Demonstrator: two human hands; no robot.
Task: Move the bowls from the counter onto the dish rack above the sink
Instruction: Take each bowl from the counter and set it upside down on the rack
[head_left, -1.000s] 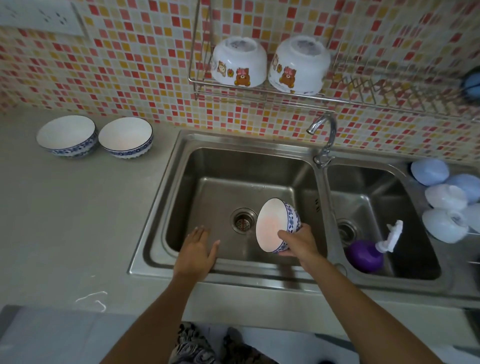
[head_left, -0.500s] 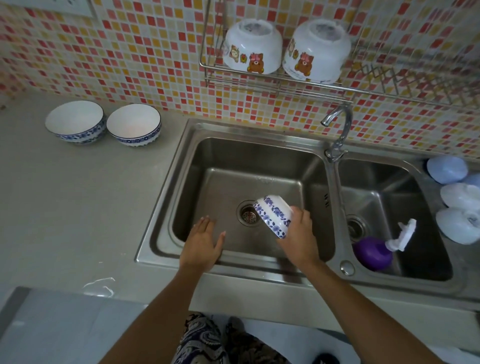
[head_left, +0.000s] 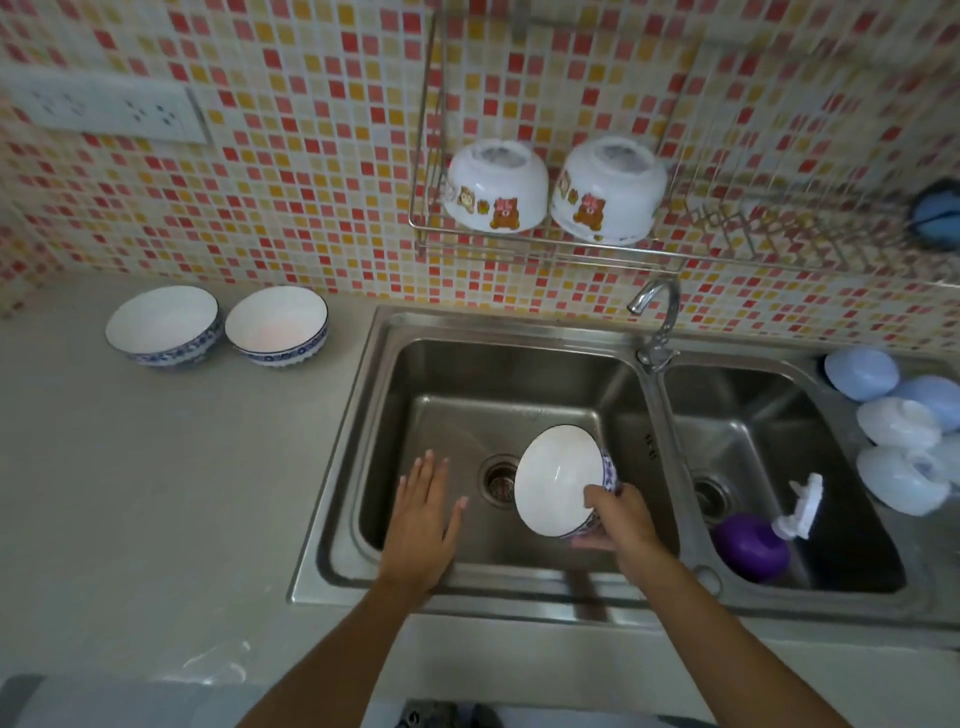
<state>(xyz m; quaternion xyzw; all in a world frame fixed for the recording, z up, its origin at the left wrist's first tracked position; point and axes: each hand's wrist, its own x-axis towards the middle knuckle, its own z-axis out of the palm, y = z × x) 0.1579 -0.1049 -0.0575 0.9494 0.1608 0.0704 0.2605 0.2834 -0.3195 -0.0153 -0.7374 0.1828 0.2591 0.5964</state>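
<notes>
My right hand (head_left: 618, 525) grips a blue-and-white patterned bowl (head_left: 558, 480) by its rim over the left sink basin, tilted on its side with the white inside facing me. My left hand (head_left: 423, 525) hovers flat and open above the basin's front edge, fingers spread. Two matching bowls (head_left: 163, 325) (head_left: 278, 325) stand upright side by side on the grey counter at the far left. The wire dish rack (head_left: 540, 254) on the tiled wall above the sink carries two white bear-print bowls (head_left: 496, 184) (head_left: 608, 189) upside down.
A double steel sink (head_left: 363, 395) has a tap (head_left: 657, 317) between its basins. A purple spray bottle (head_left: 753, 545) lies in the right basin. Several pale blue and white lids or bowls (head_left: 893, 441) sit at the far right. A wall socket (head_left: 104, 111) is upper left.
The bowl in my right hand was turned bottom-up half a second ago and now faces me with its white inside again. My left hand stays over the basin edge.
</notes>
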